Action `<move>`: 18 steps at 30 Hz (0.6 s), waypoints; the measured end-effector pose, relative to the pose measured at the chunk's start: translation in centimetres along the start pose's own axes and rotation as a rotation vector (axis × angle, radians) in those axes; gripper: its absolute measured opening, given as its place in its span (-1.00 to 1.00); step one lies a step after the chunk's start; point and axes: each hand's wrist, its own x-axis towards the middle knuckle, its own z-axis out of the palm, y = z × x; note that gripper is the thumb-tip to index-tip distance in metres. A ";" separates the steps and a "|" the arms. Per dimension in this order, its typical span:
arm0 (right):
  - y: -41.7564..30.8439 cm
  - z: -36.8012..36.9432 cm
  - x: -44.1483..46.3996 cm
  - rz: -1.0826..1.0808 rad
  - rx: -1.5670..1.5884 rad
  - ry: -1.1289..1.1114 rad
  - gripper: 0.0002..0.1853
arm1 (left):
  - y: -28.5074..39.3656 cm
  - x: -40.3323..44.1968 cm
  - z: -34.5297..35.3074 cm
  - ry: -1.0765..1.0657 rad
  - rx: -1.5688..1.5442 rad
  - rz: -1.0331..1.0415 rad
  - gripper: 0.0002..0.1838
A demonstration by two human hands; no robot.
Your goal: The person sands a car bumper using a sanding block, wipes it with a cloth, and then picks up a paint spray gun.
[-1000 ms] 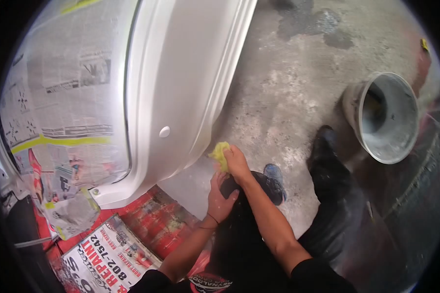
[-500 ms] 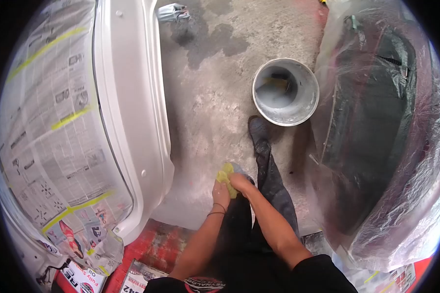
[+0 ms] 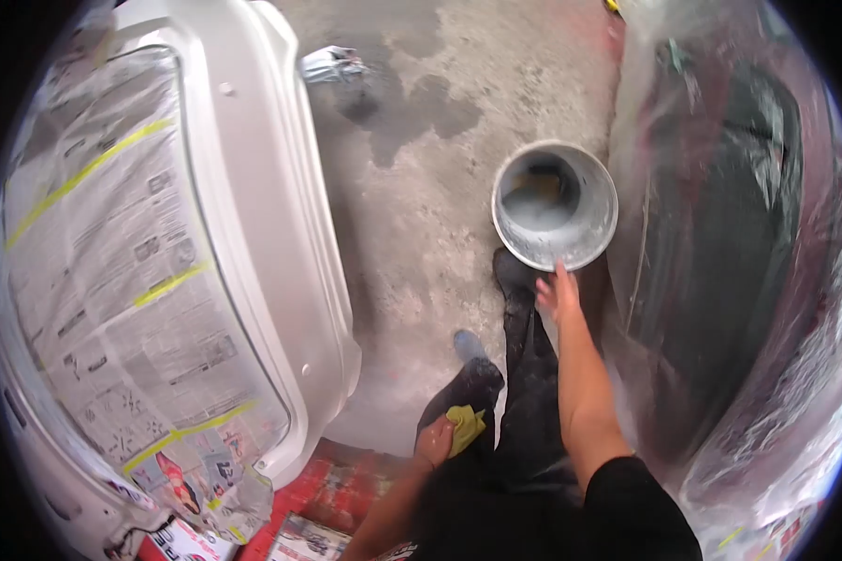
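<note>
Head view: a crumpled yellow cloth (image 3: 466, 428) is in the person's left hand (image 3: 434, 441), above the dark-trousered left thigh; whether it touches the leg, I cannot tell. The left fingers are closed around one side of the cloth, and the rest of it spreads out beyond them.

The right hand (image 3: 559, 294) is stretched forward to the near rim of a round, pale grey bucket (image 3: 597, 210). Its fingers are loosely spread and grip nothing; the tips are at the rim, but whether they touch it is unclear. Inside the bucket is what looks like cloudy grey liquid (image 3: 538, 217), with a dull yellowish item (image 3: 550, 187) too blurred to name.

For a sure hold on the bucket, I judge the right fingers should hook well over the rim with the thumb opposite, and any pull should be slow and level to keep the liquid from slopping. The cloth is best kept bunched in the left palm, clear of the gritty grey concrete floor (image 3: 412, 234).

Further left stands a glossy white car body panel (image 3: 281, 224), beside printed newspaper sheets (image 3: 112, 309) held with bright yellow tape (image 3: 168, 290). To the right, wrinkled clear plastic sheeting (image 3: 646, 93) covers a dark form. Elbow room on that side seems tight, so the right arm should stay close in.
</note>
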 end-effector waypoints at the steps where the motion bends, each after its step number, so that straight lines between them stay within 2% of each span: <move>1: -0.3 0.5 1.1 -0.057 0.016 0.027 -0.18 | 0.0 -1.6 -0.6 -0.026 -0.041 -0.054 -0.61; 2: -0.3 0.6 2.4 -0.111 0.087 -0.004 -0.29 | -0.2 -2.1 -1.0 -0.052 -0.053 -0.109 -0.60; 4: -0.3 0.9 4.9 -0.074 0.270 -0.017 -0.46 | -0.4 -1.9 -1.7 -0.105 -0.071 -0.214 -0.56; 5: 0.2 1.2 5.5 -0.113 0.241 0.040 -0.51 | 2.7 -1.4 -2.9 -0.128 -0.051 -0.194 -0.50; 7: 1.2 1.6 5.9 -0.175 0.259 0.013 -0.56 | 2.7 -0.7 -2.8 -0.155 0.184 -0.075 -0.47; 8: 2.4 1.2 7.9 -0.203 0.212 -0.007 -0.56 | 1.9 -0.8 -2.5 -0.165 0.298 -0.005 -0.44; 10: 2.9 2.0 5.9 -0.205 0.210 -0.076 -0.58 | -0.3 -0.7 -2.0 -0.183 0.418 0.019 -0.41; 13: 5.3 3.0 1.8 -0.251 0.305 -0.057 -0.48 | -3.4 -2.2 -1.6 -0.179 0.635 0.052 -0.43; 14: 5.8 3.0 -0.4 -0.210 0.305 0.041 -0.46 | -4.9 -3.2 -1.7 -0.169 0.630 0.077 -0.44; 18: 11.2 -2.8 -1.0 -0.201 0.238 0.072 -0.43 | -9.1 -6.0 -0.7 -0.151 0.622 0.158 -0.44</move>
